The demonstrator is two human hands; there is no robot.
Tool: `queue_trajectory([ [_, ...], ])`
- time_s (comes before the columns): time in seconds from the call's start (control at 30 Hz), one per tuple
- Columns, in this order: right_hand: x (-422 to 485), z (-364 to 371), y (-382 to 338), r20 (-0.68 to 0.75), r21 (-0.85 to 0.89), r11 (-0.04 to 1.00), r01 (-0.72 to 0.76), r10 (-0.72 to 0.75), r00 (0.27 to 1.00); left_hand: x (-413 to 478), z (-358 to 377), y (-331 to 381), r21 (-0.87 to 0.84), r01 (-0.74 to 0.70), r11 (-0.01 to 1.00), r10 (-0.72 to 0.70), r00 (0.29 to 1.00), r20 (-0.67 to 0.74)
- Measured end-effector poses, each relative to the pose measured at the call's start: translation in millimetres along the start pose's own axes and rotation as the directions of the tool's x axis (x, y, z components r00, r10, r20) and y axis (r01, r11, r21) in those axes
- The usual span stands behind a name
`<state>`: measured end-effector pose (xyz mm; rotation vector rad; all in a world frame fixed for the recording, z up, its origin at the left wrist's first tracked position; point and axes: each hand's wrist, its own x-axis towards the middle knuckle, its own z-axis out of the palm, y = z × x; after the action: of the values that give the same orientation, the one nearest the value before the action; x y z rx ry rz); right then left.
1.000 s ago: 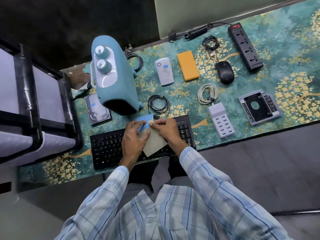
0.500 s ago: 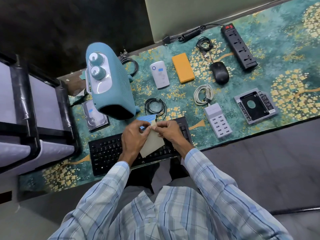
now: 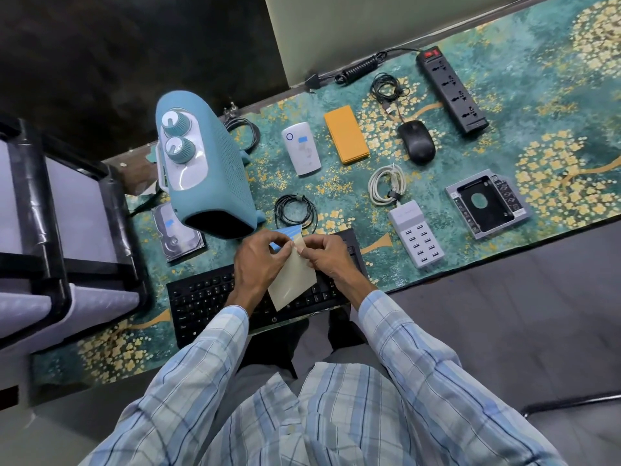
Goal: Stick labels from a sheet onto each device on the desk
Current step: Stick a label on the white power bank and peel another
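Both hands meet over the black keyboard [image 3: 205,299] at the tabletop's [image 3: 554,105] near edge. The left hand [image 3: 258,260] pinches the label sheet [image 3: 292,280] at its upper corner, where blue labels show. The right hand [image 3: 331,257] pinches the same corner from 3 o'clock, and the beige backing hangs toward 6 between them. Grey floor [image 3: 504,331] lies open at 4 o'clock; a black-framed chair [image 3: 77,210] crowds 9 o'clock. Farther out, a blue heater [image 3: 215,169] stands at 11 o'clock and a power strip [image 3: 452,89] at 1, near the wall [image 3: 369,28].
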<state>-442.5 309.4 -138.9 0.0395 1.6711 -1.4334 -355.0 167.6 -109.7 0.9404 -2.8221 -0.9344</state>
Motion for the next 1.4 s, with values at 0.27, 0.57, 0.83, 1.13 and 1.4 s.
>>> queue_trajectory([
  [0.27, -1, -7, 2, -0.026, -0.080, 0.997, 0.021, -0.023, 0.999, 3, 5, 2, -0.041, -0.007, 0.999, 0.008, 1.000, 0.026],
  [0.57, 0, -8, 4, -0.021, -0.103, 0.995, 0.010, -0.012, 1.000, -2, 1, -1, -0.014, -0.123, 0.992, 0.124, 0.987, 0.106],
  [0.83, -3, -6, -2, 0.012, -0.259, 0.965, 0.051, -0.050, 0.999, 5, 0, 0, 0.049, -0.123, 0.991, 0.115, 0.982, 0.148],
  [1.13, -1, -3, -1, -0.061, -0.206, 0.977, 0.050, -0.064, 0.996, 11, 0, -5, 0.031, -0.207, 0.978, 0.200, 0.966, 0.165],
  [1.4, 0, 0, -2, -0.063, -0.220, 0.975, 0.038, -0.053, 0.997, 10, -2, -3, 0.049, -0.203, 0.978, 0.192, 0.966, 0.173],
])
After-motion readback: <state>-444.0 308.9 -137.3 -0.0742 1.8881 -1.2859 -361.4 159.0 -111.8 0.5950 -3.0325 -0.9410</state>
